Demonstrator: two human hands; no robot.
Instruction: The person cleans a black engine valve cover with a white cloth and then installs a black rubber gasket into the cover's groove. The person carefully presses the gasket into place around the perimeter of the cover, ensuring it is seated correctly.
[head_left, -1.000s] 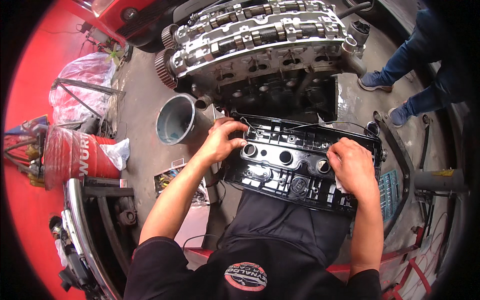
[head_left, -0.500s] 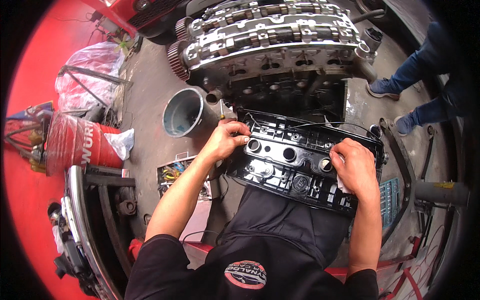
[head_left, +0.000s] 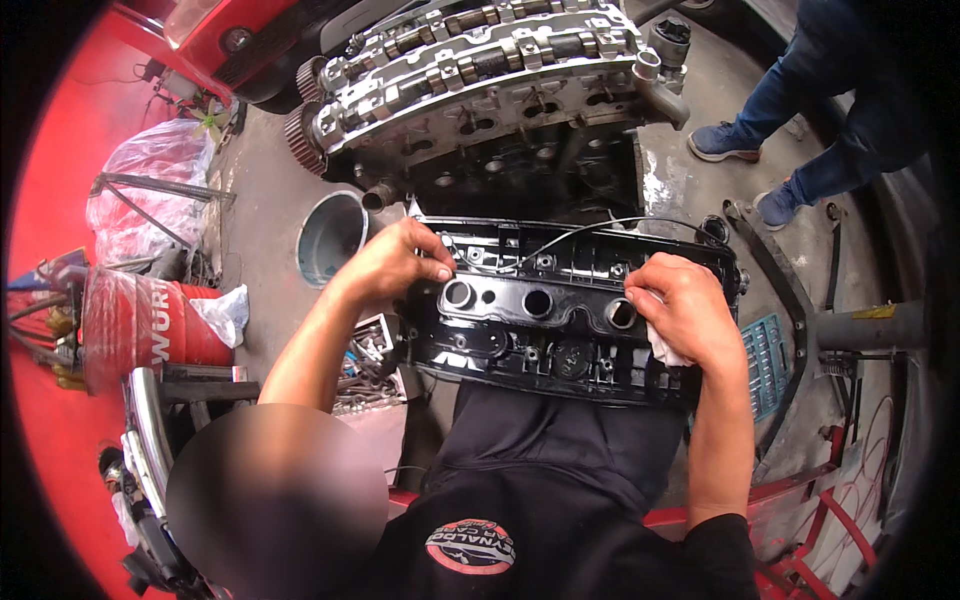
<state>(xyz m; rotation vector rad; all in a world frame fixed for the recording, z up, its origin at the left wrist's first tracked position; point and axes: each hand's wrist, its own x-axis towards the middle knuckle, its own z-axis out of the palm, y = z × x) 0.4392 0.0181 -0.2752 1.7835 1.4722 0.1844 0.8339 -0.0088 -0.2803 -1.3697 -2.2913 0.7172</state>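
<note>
A black engine valve cover (head_left: 560, 368) with a row of round holes lies across my lap. At its left end my left hand (head_left: 395, 265) is closed in a pinch by the leftmost hole; what sits between the fingertips, if anything, is too small to make out. My right hand (head_left: 685, 310) bends over the cover beside the rightmost round hole, its fingers curled. A crumpled white cloth (head_left: 665, 345) is tucked under that palm. Over the cover's far half arches a thin black strand (head_left: 590, 226), cord-like, with one end loose near the middle.
Beyond the cover stands an engine cylinder head (head_left: 480, 95) with exposed camshafts. A grey bucket (head_left: 335, 240) is at the left, near a toolbox (head_left: 375, 395) of loose tools. Right lie a teal tool tray (head_left: 765, 365) and metal lift arms (head_left: 770, 260). Another person's shoes (head_left: 725, 142) stand far right.
The view has shifted, so most things sit further left. The black strand bows higher over the cover's far side. Both hands keep nearly the same places on the cover.
</note>
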